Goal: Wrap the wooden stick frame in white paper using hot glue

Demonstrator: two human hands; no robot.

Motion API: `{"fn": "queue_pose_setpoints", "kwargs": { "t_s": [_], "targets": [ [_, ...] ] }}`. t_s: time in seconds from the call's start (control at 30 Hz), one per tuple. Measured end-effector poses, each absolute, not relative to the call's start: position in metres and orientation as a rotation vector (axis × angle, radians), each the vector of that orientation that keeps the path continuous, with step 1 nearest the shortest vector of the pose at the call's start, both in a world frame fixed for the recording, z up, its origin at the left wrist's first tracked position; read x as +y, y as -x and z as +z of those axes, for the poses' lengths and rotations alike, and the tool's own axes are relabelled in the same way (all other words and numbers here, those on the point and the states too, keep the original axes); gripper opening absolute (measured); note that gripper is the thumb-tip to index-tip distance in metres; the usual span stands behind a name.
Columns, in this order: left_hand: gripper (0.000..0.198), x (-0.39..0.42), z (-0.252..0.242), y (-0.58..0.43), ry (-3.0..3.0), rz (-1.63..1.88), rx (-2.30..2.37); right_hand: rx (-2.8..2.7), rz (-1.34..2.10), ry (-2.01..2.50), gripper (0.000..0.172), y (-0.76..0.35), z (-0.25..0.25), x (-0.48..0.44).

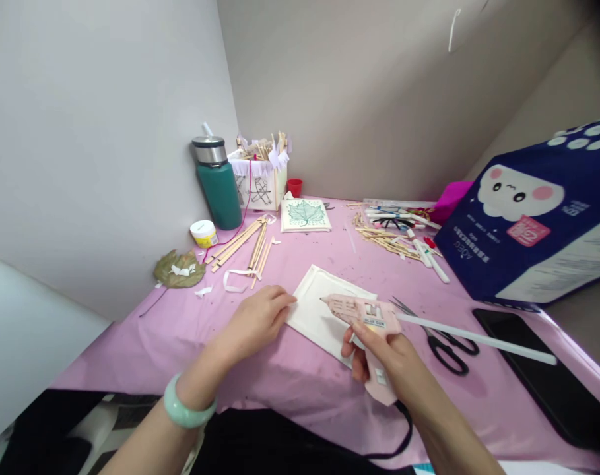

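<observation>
My right hand [379, 353] is wrapped round the handle of a pale pink glue gun [362, 310], with a long white glue stick [482, 340] poking out of its back. The gun's nozzle points left, over a square white canvas panel [312, 316] lying on the cloth. The panel has a raised border, and part of it is hidden under the gun and hand. At the panel's left edge my left hand [263, 320] has its fingers closed together, the tips gripping the rim. Black-handled scissors [445, 349] lie just right of the gun, their blades partly behind it.
A pink cloth [181, 343] covers the table. Behind are wooden sticks [245, 244], a dried leaf [178, 270], a white-lidded jar [203, 233], a green bottle [220, 194], a decorated box [263, 185] and a leaf-print panel [305, 215]. Markers [428, 257], a blue package [522, 218] and a phone [552, 382] stand right.
</observation>
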State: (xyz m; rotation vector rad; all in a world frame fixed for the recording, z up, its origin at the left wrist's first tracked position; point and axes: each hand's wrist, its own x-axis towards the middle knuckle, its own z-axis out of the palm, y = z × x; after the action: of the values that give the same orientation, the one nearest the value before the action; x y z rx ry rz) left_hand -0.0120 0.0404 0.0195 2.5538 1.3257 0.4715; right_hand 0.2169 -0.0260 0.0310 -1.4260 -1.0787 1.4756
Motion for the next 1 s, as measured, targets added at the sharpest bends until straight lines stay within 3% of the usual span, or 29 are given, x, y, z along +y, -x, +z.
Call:
{"fn": "queue_pose_setpoints", "kwargs": {
  "t_s": [0.53,1.0],
  "targets": [
    [0.029,0.075,0.026,-0.025,-2.920,0.066,1.416,-1.092,1.454,1.484,0.049,-0.232,0.030,-0.025],
    [0.047,0.079,0.024,-0.032,-2.917,-0.006,1.499,-1.076,1.430,1.474,0.046,-0.231,0.028,-0.023]
  ]
}}
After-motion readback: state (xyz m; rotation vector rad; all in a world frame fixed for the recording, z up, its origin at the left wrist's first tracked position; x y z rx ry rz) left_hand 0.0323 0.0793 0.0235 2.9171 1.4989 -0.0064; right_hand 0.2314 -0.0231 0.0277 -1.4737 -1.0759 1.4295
